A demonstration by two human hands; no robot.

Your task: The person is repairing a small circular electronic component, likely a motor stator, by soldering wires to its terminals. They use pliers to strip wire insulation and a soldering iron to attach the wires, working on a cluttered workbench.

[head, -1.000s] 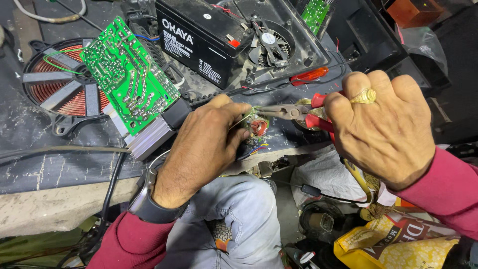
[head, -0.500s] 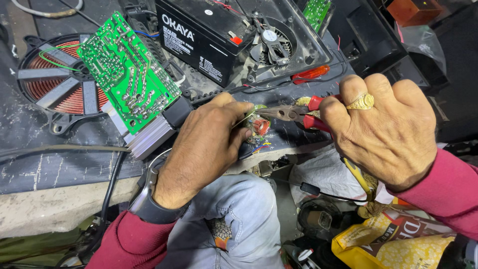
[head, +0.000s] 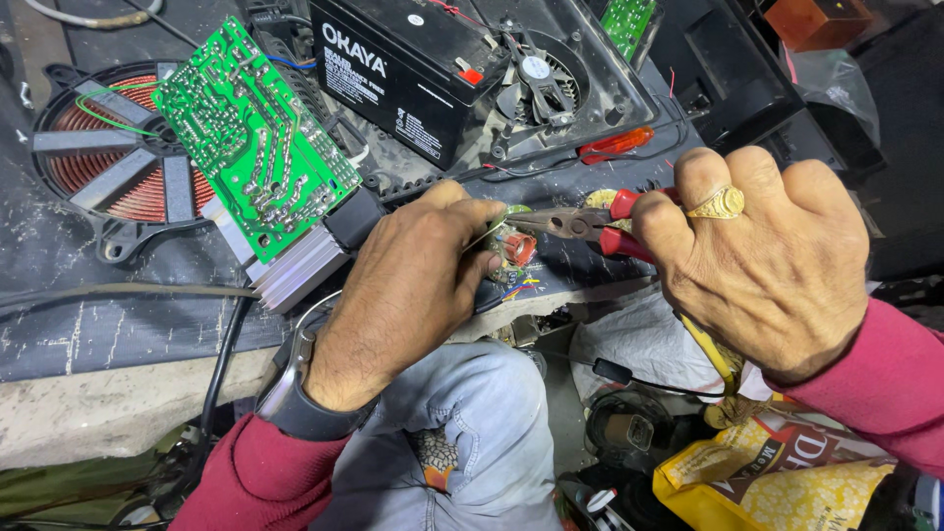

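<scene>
Still, the right hand keeps the pliers at the small part.

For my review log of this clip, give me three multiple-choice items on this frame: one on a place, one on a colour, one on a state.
1. Where does the green circuit board lie?
A. left of the black battery
B. on the person's knee
C. under the yellow bag

2. What colour are the handles of the pliers?
A. blue
B. red
C. white

3. What is the right hand doing?
A. lying flat and open
B. gripping the pliers
C. holding the battery

Answers:
1 A, the board sits left of the battery, beside the copper coil.
2 B, red shows at the fingers.
3 B, its fingers close round the handles, the tips reaching the small part in the left hand.
</scene>
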